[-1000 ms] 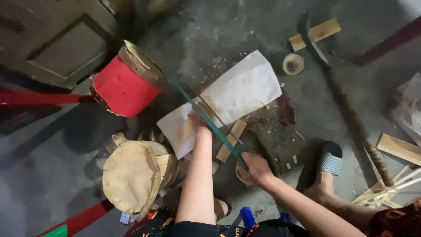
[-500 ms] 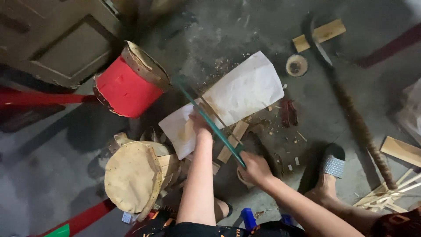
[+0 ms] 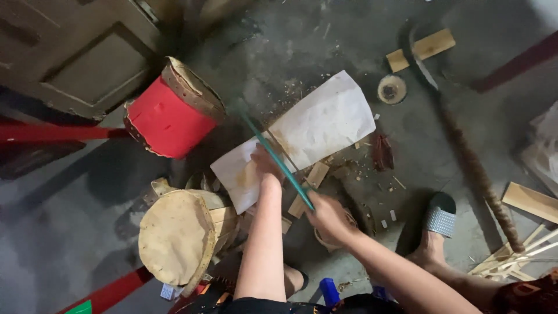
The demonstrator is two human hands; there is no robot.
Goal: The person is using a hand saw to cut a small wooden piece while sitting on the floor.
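Our right hand [image 3: 328,216] is clamped on the near end of a thin green-framed hand saw [image 3: 276,152], w/ the blade running diagonally far-left. Vs a sec ago the saw has slid a bit toward us, so the stroke is on its pull. Our left hand [image 3: 264,166] is pressed flat, fingers together, on a small pale wood block [image 3: 310,189] atop the white paper sheet [image 3: 311,131] on the floor. A red cylindrical drum [image 3: 168,116] lies far-left; a hide-topped wooden drum [image 3: 177,235] sits near-left.

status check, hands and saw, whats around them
Right hand grips green saw. Left hand presses on white sheet. Wood scraps underneath; red drum apart.
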